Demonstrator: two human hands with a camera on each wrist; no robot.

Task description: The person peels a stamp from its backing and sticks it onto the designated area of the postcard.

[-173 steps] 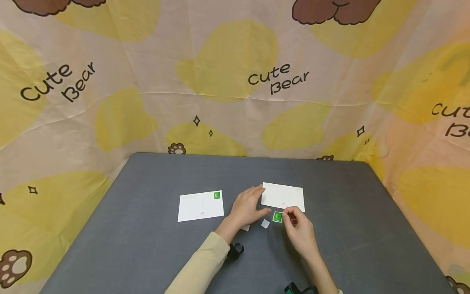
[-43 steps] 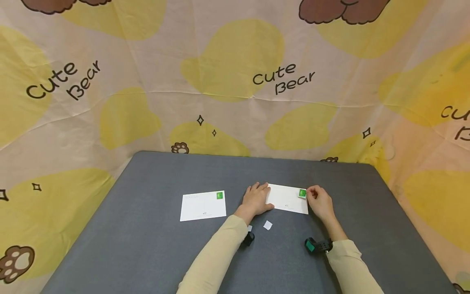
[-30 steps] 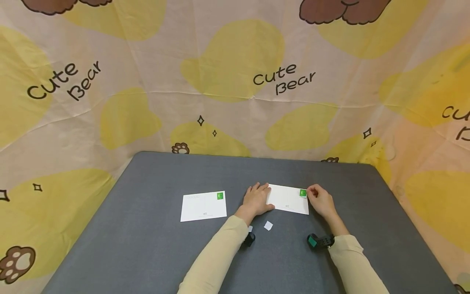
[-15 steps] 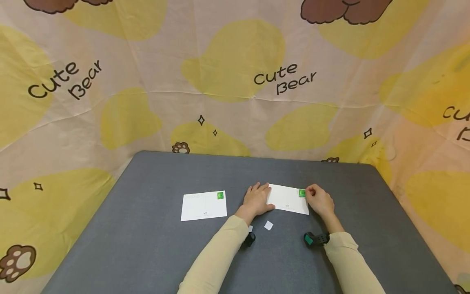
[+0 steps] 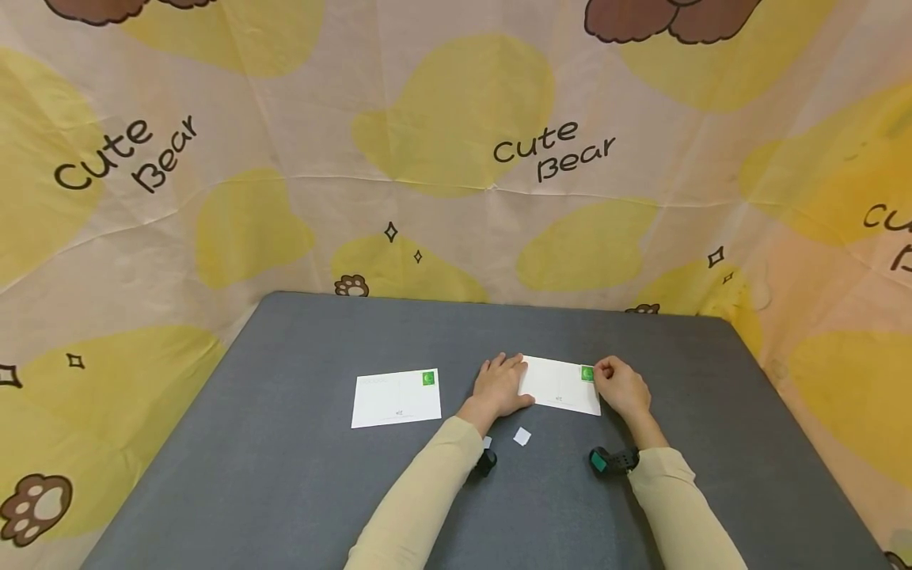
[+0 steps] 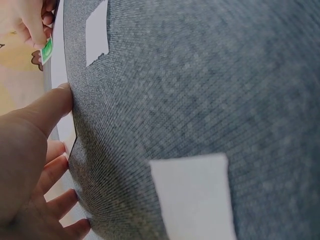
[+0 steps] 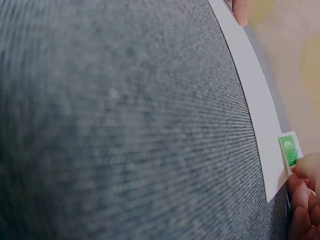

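My right hand pinches a small green stamp by its right edge, over the upper right corner of a white postcard. In the right wrist view the stamp stands tilted up from the card, thumb and fingertip at its edge. With fingers spread, my left hand rests on that card's left end, the thumb along its near edge in the left wrist view. Further left lies a second postcard bearing a matching green stamp in its upper right corner.
A small white paper square lies on the grey table in front of the right card. Another white paper piece lies beside my left wrist, mostly hidden from the head view. A patterned cloth hangs behind the table.
Since the earliest frame, my right hand has lifted the stamp from the table to the right card's upper right corner. My left hand has settled on that card. Lately the stamp shifts only slightly.
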